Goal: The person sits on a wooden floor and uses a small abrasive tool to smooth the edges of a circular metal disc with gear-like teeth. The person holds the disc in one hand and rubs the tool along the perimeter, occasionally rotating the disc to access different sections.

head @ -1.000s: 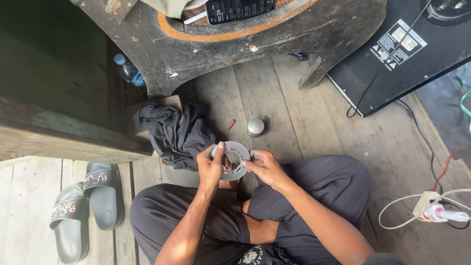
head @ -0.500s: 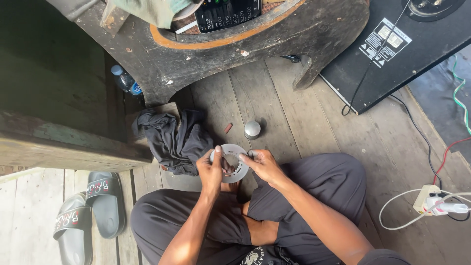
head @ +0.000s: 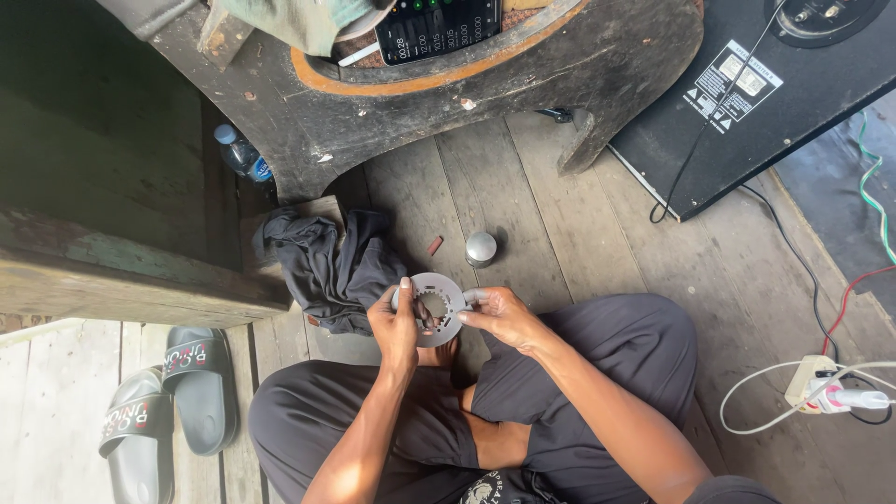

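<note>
**One head cam, looking straight down**

Only one view here, worn on the person's head and pointed steeply down at the lap and wooden plank floor (head: 579, 233). It sits fairly close, hands mid-frame, top edge reaching the dark wooden table (head: 392, 112). No second view to overlap with.

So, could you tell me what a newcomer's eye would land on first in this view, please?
First, the toothed metal ring at centre, held between the left hand and right hand above the crossed legs. Next, the crumpled dark cloth on the wooden floor just left of it, and the small round metal cap right behind.
</note>
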